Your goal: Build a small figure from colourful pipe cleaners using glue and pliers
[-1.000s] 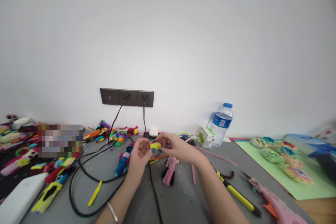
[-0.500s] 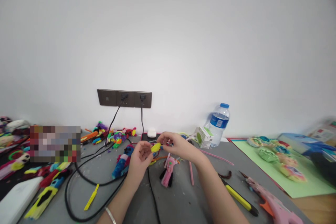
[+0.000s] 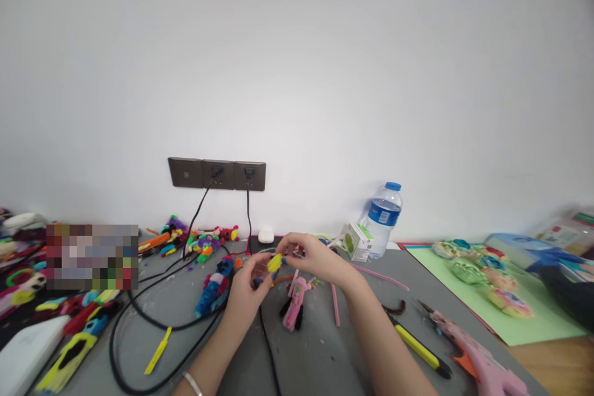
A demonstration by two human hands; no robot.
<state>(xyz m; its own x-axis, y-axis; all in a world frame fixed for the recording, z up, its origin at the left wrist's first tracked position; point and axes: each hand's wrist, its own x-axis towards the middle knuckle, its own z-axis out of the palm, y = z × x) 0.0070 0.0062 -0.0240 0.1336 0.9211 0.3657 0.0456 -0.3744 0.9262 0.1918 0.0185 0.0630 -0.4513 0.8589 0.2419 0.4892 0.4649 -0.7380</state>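
Note:
Both my hands meet above the grey table (image 3: 306,359), pinching a small yellow fuzzy piece (image 3: 275,262) between them. My left hand (image 3: 248,288) grips it from below and the left, fingers curled, blue-painted nails showing. From the right, my right hand (image 3: 310,258) holds its other end with fingertips pressed together. A pink pipe-cleaner figure (image 3: 296,303) lies on the table just under my hands. A blue and pink figure (image 3: 213,284) lies to the left of my left hand.
Black cables (image 3: 139,322) loop from wall sockets (image 3: 216,174) across the table. A water bottle (image 3: 383,219) and small carton (image 3: 356,241) stand at the back. A yellow-handled tool (image 3: 415,346) and pink glue gun (image 3: 473,359) lie right; colourful craft pieces (image 3: 69,346) crowd the left; green mat (image 3: 487,297) right.
The yellow piece has tilted from lying level to slanting upward between my fingers. My hands stay together in nearly the same place; the view has shifted slightly.

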